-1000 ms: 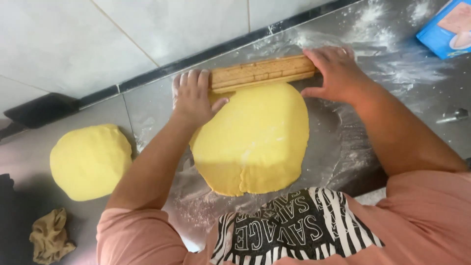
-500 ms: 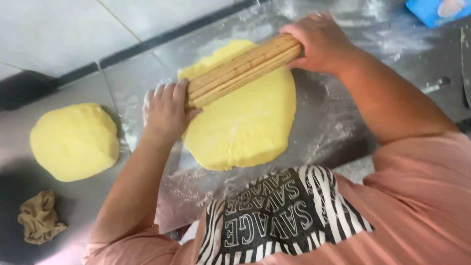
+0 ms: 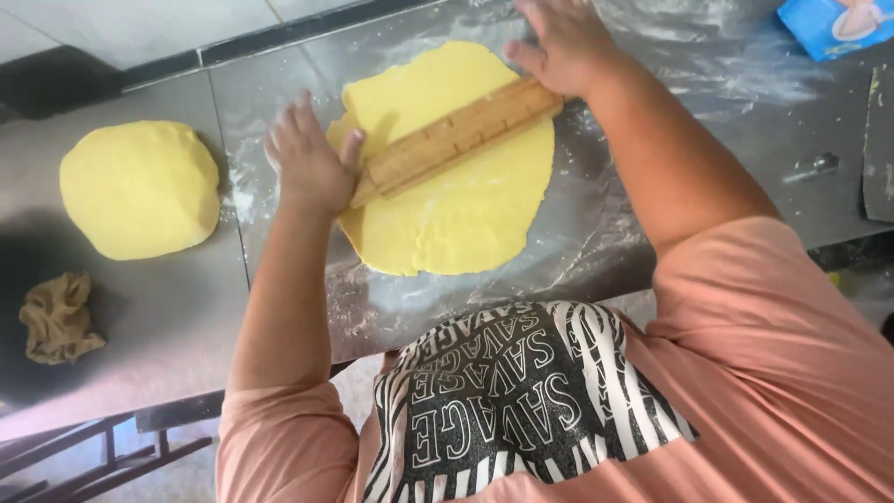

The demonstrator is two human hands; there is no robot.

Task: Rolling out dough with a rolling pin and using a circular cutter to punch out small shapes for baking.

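A wooden rolling pin [image 3: 456,135] lies slanted across the middle of a flat yellow dough sheet [image 3: 466,219] on the floured steel table [image 3: 605,233]. My left hand [image 3: 307,158] presses on the pin's near-left end with its fingers spread upward. My right hand [image 3: 559,42] presses its palm on the far-right end. The far part of the dough sheet shows beyond the pin, with a folded edge near its top left.
A thick round lump of yellow dough [image 3: 140,186] rests on the table at the left. Below it lies a crumpled tan cloth [image 3: 58,317]. A blue box [image 3: 838,23] sits at the top right, and a small metal piece [image 3: 812,168] lies at the right.
The rolling pin has rolled from the dough's far edge towards me to its middle, and both hands came with it. The dough sheet looks wider and thinner.
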